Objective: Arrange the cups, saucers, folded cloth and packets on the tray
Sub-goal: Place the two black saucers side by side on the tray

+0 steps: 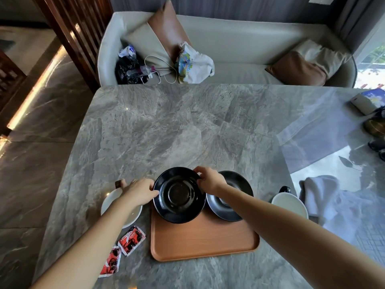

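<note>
A black saucer [179, 195] is held over the far left corner of the wooden tray [204, 240], with my left hand [139, 191] pinching its left rim and my right hand [210, 180] pinching its far right rim. A second black saucer [231, 201] lies on the tray's far right corner, partly under my right forearm. One white cup [125, 207] with a brown handle stands left of the tray. Another white cup [289, 205] with a dark handle stands to the right. Two red packets [131, 239] [110, 261] lie at the tray's left. A white folded cloth [320, 195] lies at the far right.
The grey marble table [187, 126] stretches ahead of the tray. A white box [366, 102] and dark objects [377, 130] sit at the table's right edge. Behind the table is a pale sofa [239, 49] with cushions, bags and cables.
</note>
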